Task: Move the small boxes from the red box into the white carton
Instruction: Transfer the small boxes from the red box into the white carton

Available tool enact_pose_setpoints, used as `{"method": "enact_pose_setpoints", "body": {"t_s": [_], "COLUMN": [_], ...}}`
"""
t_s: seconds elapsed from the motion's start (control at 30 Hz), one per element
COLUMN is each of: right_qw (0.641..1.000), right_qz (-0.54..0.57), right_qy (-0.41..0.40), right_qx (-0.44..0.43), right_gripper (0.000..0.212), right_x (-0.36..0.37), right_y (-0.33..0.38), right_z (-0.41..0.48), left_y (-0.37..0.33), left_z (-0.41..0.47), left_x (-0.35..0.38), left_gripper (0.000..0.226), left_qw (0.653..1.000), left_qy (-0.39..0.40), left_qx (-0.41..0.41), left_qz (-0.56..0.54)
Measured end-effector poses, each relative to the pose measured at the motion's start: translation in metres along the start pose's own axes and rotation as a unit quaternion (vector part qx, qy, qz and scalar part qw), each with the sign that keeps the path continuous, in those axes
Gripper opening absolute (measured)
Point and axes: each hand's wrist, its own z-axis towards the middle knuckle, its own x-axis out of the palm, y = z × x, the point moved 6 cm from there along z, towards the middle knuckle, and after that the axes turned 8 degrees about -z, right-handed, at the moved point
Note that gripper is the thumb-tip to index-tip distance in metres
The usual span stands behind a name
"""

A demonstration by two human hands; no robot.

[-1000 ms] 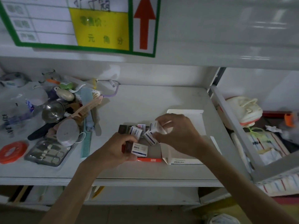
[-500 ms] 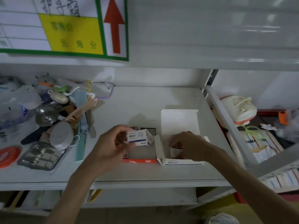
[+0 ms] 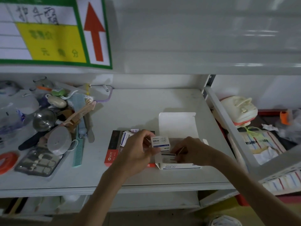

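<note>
Left hand (image 3: 138, 149) raised just above the red box (image 3: 112, 154), fingers curled, thumb and fingertips pinching a small white box (image 3: 160, 141) with blue print. The pinched box sits at the hand's right edge, held level, clear of the shelf, over the seam between the red box and the white carton (image 3: 179, 166)

Right hand (image 3: 190, 151) is just right of the left hand, lowered into the white carton, fingers bent and drawn together on a second small box (image 3: 168, 158) at the carton's near-left corner. That box lies directly below the pinched one, close to it; whether the two touch cannot be told. Grip looks closed, though the fingertips are partly hidden behind the box

Behind the left hand's knuckles, more small boxes (image 3: 126, 137) remain in the red box, tilted against each other. Red box front wall shows to the left of and below the left wrist

White carton lid (image 3: 177, 123) stands open, flap lying back beyond the right hand. Carton and red box sit side by side, touching or nearly so

Grey shelf (image 3: 138, 108) carries both. Well left of the left hand: a pink comb (image 3: 79, 114), a teal comb (image 3: 79, 150), a manicure set tray (image 3: 39, 162), an orange ring (image 3: 7, 161)
</note>
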Motion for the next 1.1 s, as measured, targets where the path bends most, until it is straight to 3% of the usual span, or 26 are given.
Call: {"method": "enact_pose_setpoints", "body": {"t_s": [0.17,0.27,0.3,0.37,0.43,0.67,0.83,0.93,1.1], "right_qw": [0.997,0.985,0.965,0.884,0.826,0.866,0.892,0.899,0.907], "right_qz": [0.050,0.168,0.256,0.451,0.541,0.454,0.381,0.360,0.324], "right_qy": [0.010,-0.027,-0.044,-0.048,-0.043,-0.093,-0.119,-0.117,-0.154], "right_qx": [-0.052,-0.013,0.026,0.112,0.154,0.186,0.214,0.222,0.222], "right_gripper": [0.040,0.033,0.031,0.019,0.016,0.023,0.020,0.019,0.016], "right_x": [0.008,-0.002,-0.006,-0.007,-0.005,-0.014,-0.021,-0.020,-0.026], "right_y": [0.002,-0.001,-0.004,-0.008,-0.007,-0.007,-0.016,-0.017,-0.017], "right_z": [-0.002,-0.004,-0.005,-0.009,-0.015,-0.025,-0.029,-0.028,-0.027], "left_y": [0.004,0.004,0.004,0.004,0.002,0.007,0.002,-0.009,-0.020], "left_z": [0.009,0.015,0.017,0.020,0.023,0.025,0.021,0.021,0.032], "left_x": [0.017,0.022,0.023,0.026,0.029,0.032,0.034,0.035,0.056], "left_gripper": [0.030,0.029,0.029,0.029,0.030,0.040,0.014,0.012,0.020], "left_qw": [1.000,1.000,1.000,1.000,1.000,1.000,0.991,0.977,0.957], "left_qy": [0.007,0.003,0.004,0.014,0.020,0.015,-0.026,-0.050,0.051], "left_qx": [-0.011,-0.013,-0.014,-0.020,-0.019,-0.003,0.044,0.061,0.072], "left_qz": [0.015,0.019,0.018,0.009,-0.007,0.028,0.125,0.199,0.278]}}
